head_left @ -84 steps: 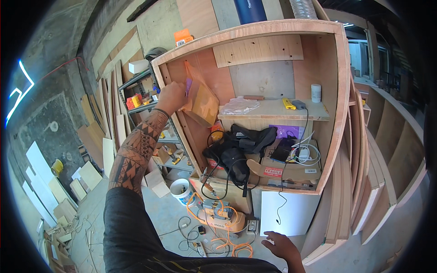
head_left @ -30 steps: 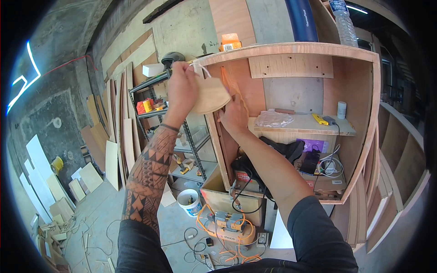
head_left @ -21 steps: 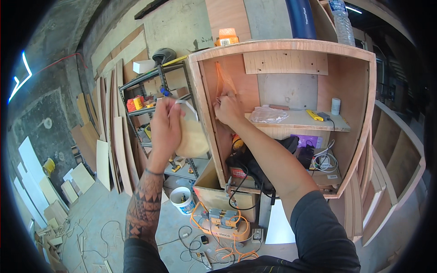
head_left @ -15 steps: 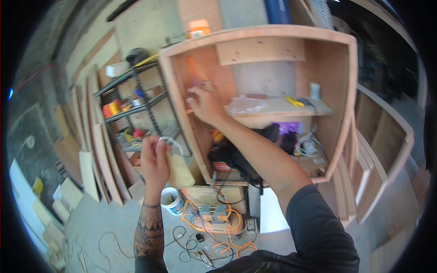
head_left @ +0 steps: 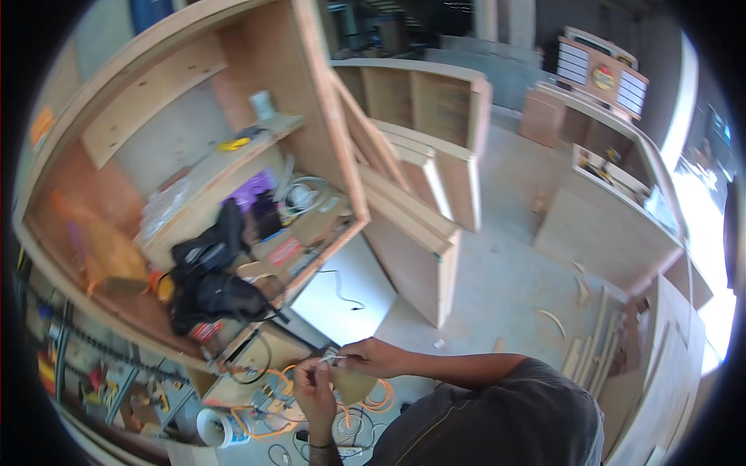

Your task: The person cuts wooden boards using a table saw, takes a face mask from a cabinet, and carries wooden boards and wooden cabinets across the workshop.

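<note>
My left hand (head_left: pixel 315 394) and my right hand (head_left: pixel 373 359) are close together, low in the middle of the view. Between their fingertips is a thin white strap (head_left: pixel 332 359). Below it hangs a pale yellow, rounded piece (head_left: pixel 352 386); its exact kind is unclear. Both hands are closed in a pinch. Behind them, to the left, stands an open wooden cabinet (head_left: pixel 342 140). Inside it are a black bag (head_left: pixel 221 295), a purple packet (head_left: pixel 252 189) and a coiled white cable (head_left: pixel 305 196).
On the floor by my hands are an orange air compressor (head_left: pixel 272 400), orange hose (head_left: pixel 381 398) and a white bucket (head_left: pixel 221 427). Wooden panels (head_left: pixel 408 233) lean right of the cabinet. A wooden cabinet (head_left: pixel 598 217) with tools on it stands farther right, near stacked wood strips (head_left: pixel 594 342).
My view has swung to the right. My right hand has left the cabinet's inner left side and come to the white strap beside my left hand, which still holds the pale yellow piece.
</note>
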`<state>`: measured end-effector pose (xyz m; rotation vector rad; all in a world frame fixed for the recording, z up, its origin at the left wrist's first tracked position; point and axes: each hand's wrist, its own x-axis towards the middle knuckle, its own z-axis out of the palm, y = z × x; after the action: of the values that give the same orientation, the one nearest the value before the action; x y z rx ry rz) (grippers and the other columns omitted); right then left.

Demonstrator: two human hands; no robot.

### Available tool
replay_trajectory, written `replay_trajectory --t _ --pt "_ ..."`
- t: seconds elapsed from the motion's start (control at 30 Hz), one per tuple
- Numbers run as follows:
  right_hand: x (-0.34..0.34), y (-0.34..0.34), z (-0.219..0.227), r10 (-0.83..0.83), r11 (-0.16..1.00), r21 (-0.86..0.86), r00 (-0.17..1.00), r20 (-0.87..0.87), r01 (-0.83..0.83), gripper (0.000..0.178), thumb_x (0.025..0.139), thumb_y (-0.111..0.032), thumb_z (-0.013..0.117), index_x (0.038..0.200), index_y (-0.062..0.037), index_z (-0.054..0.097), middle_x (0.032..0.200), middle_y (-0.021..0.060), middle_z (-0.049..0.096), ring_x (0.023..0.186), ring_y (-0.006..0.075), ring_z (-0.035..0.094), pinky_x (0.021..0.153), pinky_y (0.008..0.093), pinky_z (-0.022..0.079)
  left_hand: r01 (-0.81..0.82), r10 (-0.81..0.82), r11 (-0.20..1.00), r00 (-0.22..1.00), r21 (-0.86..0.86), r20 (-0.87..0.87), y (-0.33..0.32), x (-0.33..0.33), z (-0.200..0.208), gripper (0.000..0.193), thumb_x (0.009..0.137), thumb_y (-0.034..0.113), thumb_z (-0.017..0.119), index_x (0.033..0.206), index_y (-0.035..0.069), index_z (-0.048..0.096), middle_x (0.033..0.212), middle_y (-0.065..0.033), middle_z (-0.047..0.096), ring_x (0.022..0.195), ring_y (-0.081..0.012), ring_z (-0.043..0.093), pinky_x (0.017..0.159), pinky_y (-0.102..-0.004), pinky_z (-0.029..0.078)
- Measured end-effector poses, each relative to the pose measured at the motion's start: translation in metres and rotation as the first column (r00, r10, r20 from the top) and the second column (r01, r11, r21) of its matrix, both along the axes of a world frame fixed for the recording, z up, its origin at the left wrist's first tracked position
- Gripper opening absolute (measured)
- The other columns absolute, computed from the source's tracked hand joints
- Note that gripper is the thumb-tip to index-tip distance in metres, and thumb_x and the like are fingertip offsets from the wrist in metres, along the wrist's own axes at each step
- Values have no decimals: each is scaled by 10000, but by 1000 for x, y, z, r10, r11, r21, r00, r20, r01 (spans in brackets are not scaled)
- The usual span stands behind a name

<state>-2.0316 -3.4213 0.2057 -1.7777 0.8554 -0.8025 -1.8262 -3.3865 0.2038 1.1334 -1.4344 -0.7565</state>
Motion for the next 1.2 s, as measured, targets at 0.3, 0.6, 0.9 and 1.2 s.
replay_trajectory --t 0.3,0.6,0.9,1.2 --pt "-134 119 -30 -793 579 -393 605 -69 714 193 929 -71 734 1116 -90 781 1055 131 656 1050 318 636 922 421 531 411 -381 868 911 280 -156 36 -133 -44 162 1029 111 684 1105 -33 688 947 -52 710 848 -89 649 739 -250 524" --pt "-279 221 -52 -806 478 518 120 579 710 210 1115 -206 563 1212 -46 657 1082 83 725 1026 165 696 992 393 575 582 -317 719 761 379 -566 43 -318 -37 215 1028 76 688 1190 -52 628 1170 -110 656 1043 -183 688 987 -337 600" --pt "-421 345 -48 -701 487 588 -112 704 645 302 1140 -252 489 1355 -59 576 1257 136 721 1164 240 692 1068 417 530 801 -540 493 589 341 -601 166 -493 -43 315 991 4 700 1274 -22 565 1232 -121 588 1084 -184 690 1010 -355 600" --pt "-496 416 -73 -447 646 642 -478 756 412 325 1124 -346 527 1327 -101 595 880 -9 623 783 124 585 856 315 541 889 -637 269 453 371 -624 201 -586 -41 423 965 -58 634 1366 -4 513 1313 -119 507 1087 -168 642 989 -358 573"
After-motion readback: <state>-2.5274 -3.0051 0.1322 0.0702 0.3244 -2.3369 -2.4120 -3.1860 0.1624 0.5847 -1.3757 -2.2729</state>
